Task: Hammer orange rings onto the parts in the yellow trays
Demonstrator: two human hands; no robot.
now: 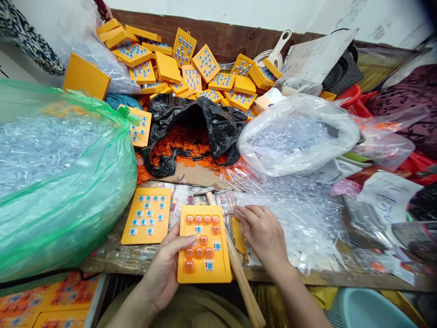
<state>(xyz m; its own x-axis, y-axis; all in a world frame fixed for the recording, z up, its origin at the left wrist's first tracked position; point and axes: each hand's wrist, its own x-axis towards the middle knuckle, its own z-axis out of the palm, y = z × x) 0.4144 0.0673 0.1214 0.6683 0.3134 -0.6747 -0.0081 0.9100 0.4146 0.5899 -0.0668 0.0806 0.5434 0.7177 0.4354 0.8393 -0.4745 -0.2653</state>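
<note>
My left hand [164, 264] is closed on the left edge of a yellow plastic panel [221, 269], its thumb lying across the front. Clear orange caps [199, 253] sit over most of the panel's positions; a few small blue-centred switches [209, 265] show uncapped. To the right, my right hand [264, 234] has its fingers drawn together at the edge of a heap of clear plastic pieces [290, 214]. What lies between those fingertips is too small to make out. A hammer [239, 273] leans behind the held panel, its head on the bench.
Another yellow panel [147, 216] with uncapped switches lies at left. A green bag [68, 196] and a white bag [297, 132] hold clear pieces; a black bag [221, 118] spills orange caps. Many yellow panels [167, 68] are piled behind. A blue basket [372, 310] stands below right.
</note>
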